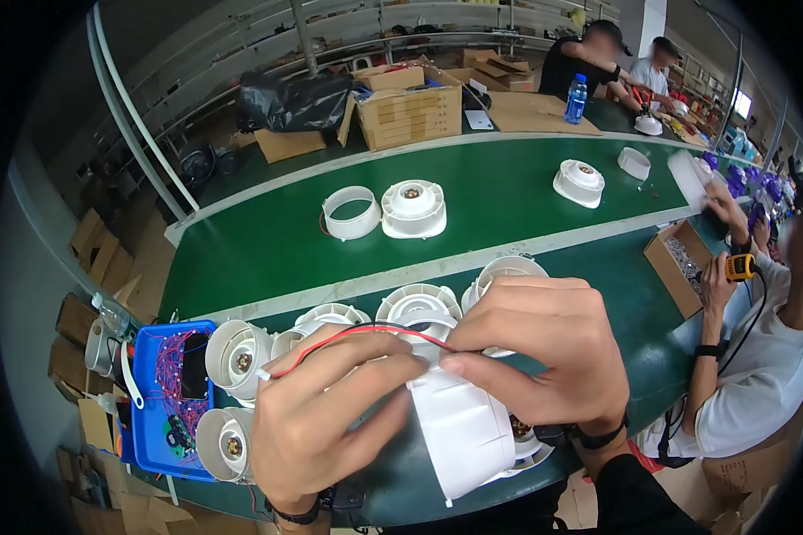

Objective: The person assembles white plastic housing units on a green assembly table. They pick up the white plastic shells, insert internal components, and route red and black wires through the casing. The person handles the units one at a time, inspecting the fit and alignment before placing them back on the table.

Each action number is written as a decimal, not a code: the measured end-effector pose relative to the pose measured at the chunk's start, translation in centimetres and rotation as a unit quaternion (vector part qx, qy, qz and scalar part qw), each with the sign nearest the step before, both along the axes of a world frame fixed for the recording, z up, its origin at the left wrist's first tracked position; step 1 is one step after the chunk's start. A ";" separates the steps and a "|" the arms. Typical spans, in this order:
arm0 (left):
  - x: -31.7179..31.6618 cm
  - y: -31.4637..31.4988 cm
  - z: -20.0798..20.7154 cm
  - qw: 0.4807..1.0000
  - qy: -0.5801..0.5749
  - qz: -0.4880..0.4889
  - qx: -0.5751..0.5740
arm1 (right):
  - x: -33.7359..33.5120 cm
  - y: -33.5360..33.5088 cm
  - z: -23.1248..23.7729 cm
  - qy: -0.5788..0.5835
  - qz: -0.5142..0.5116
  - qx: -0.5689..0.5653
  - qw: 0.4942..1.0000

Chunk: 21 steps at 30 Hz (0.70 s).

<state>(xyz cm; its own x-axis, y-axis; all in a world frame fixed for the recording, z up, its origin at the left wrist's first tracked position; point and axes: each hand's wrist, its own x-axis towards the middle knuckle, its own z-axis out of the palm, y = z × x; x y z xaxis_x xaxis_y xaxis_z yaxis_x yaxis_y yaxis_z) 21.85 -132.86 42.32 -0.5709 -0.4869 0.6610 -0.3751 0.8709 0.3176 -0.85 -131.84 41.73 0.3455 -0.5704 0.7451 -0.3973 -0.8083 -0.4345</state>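
Wiring stage, judged about midway. White ribbed housing (459, 428) lying on the green table (268, 250) at its near edge, below both hands, just nearer than the row of similar white housings (417, 308). Long axis running from upper left to lower right, broad end toward the near edge (inner end hidden under the hands). Left hand (321, 419) and right hand (544, 352) each with fingers narrowed, pinching a red-and-black wire pair (357, 334) stretched between them above the housing. Wire not yet seated, apparently; several housings left of it unworked beside the blue tray (152, 446).
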 end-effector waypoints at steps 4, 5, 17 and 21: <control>0.2 0.0 0.2 1.000 -0.005 -0.004 0.000 | 0.3 -0.1 0.0 -0.002 0.003 -0.005 1.000; 0.3 -0.1 0.1 1.000 -0.004 -0.004 -0.001 | 0.3 0.0 0.0 -0.001 0.002 -0.005 1.000; 1.4 -0.3 -0.2 1.000 -0.005 0.001 -0.002 | 1.5 -0.3 -0.2 0.007 -0.002 -0.004 1.000; 1.7 -0.3 -0.3 1.000 -0.003 0.008 -0.002 | 1.9 -0.2 -0.1 0.008 -0.004 0.000 1.000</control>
